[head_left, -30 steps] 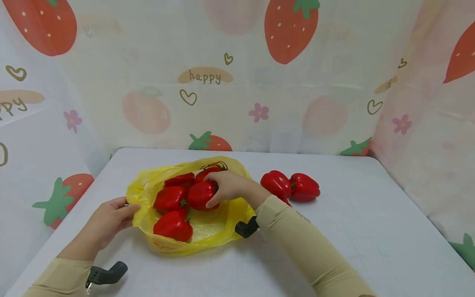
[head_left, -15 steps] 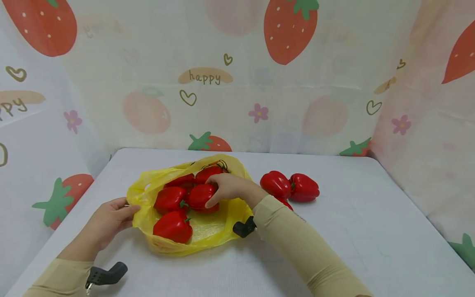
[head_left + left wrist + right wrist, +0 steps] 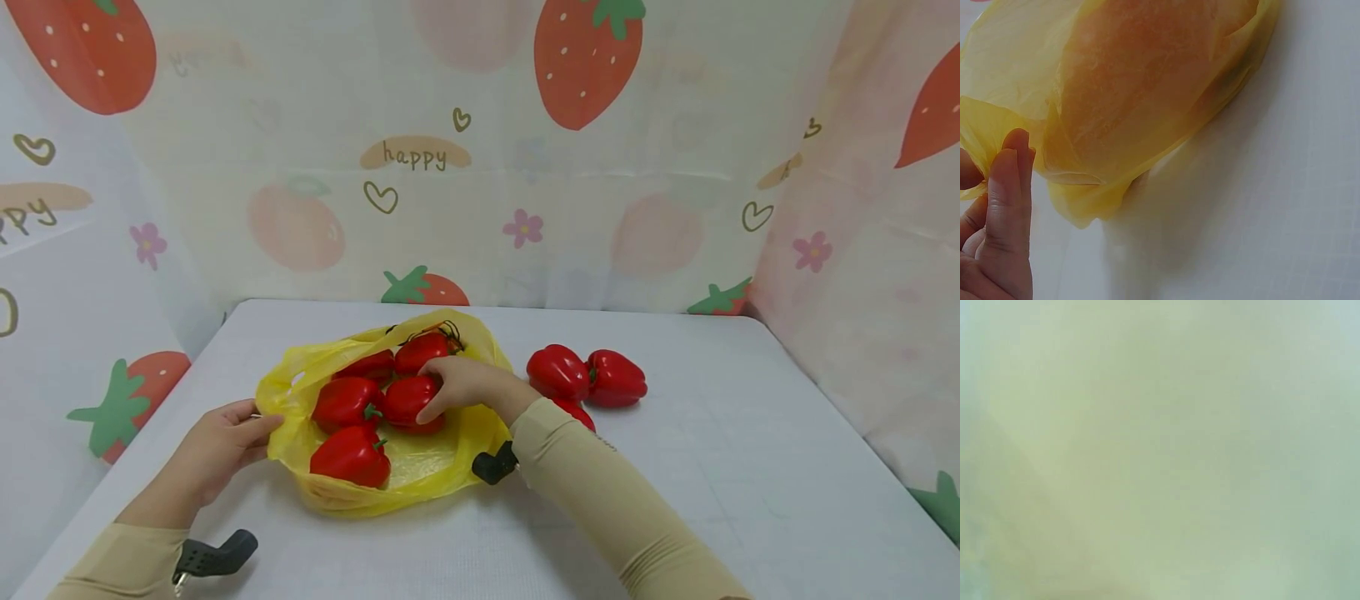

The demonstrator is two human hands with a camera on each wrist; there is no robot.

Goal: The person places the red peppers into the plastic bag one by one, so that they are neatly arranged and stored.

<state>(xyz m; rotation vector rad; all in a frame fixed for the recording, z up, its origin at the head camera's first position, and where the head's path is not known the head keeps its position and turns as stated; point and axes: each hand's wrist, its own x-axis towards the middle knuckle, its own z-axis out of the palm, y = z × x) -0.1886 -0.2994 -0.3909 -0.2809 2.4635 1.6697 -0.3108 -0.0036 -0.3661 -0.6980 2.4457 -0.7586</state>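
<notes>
A yellow plastic bag [image 3: 427, 462] lies on the table with its mouth spread wide. My left hand [image 3: 217, 446] pinches the bag's left edge between thumb and fingers; the left wrist view shows the thin plastic [image 3: 997, 128] caught at the fingertips. Inside the bag are several red bell peppers, such as one at the front [image 3: 350, 458] and one behind it [image 3: 347, 404]. My right hand [image 3: 468, 383] reaches in over the right rim and grips a red bell pepper [image 3: 408, 402], its fingers partly hidden behind it. The right wrist view is a blur.
Right of the bag, more red bell peppers [image 3: 557, 372] lie grouped on the white table [image 3: 750, 467], one partly hidden by the right forearm. A fabric backdrop [image 3: 570, 183] printed with strawberries encloses the table's back and sides.
My right hand has shifted slightly down and right with the pepper it grips, and more of the pepper behind it shows. The left hand has stayed put.
</notes>
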